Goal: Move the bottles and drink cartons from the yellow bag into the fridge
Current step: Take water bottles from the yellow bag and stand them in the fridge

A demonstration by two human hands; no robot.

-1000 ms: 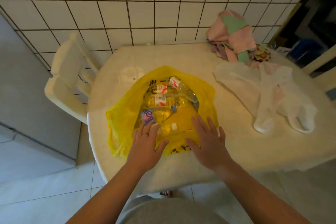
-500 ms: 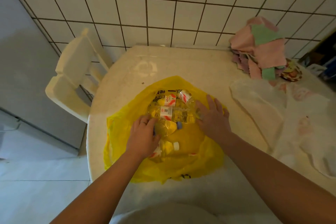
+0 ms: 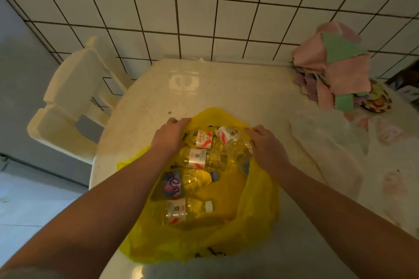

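A yellow plastic bag [image 3: 254,217] lies on the pale table [image 3: 226,93], and its thin film shows several clear bottles inside. One bottle has a white cap [image 3: 188,209], one a purple label [image 3: 179,184], and others carry red-and-white labels [image 3: 199,157]. My left hand [image 3: 170,137] pinches the bag's far rim on the left. My right hand [image 3: 266,146] pinches the same rim on the right. Between the two hands the mouth of the bag is spread apart.
A white plastic chair [image 3: 74,97] stands left of the table against the tiled wall. A white plastic bag [image 3: 328,142] lies on the table to the right, with a pile of pink and green cloths [image 3: 333,68] behind it. A grey fridge side [image 3: 20,88] is far left.
Both hands moved from the bag's near part to its far rim and took hold of it. The view leaned closer over the table.
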